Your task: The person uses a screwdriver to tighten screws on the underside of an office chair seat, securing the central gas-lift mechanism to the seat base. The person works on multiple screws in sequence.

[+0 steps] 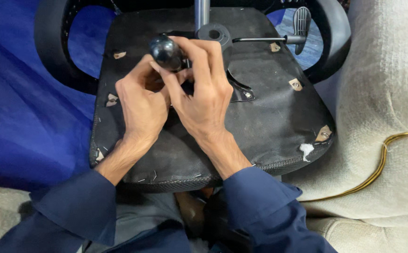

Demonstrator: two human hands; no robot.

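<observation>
An office chair lies upside down, and the underside of its seat (269,117), covered with black fabric, faces the camera. Both hands work near the middle of this underside, a little toward its far edge. The right hand (204,98) has its fingers curled around a round, glossy black knob (166,51), so it grasps the knob from the right and above. The left hand (140,105) is just beside it, touching it, with fingers bent inward below the knob; what they pinch is hidden, I cannot tell.

The knob looks hard, smooth and probably a bit slippery, so I judge that a full wrap of the fingers holds it better than the fingertips alone. The seat itself seems stiff and rather heavy, the fabric is thin and already torn at the near right corner, where white padding (307,149) shows. A metal lever (269,40) with a grey paddle runs toward the far right corner, beside the grey column (202,14)
</observation>
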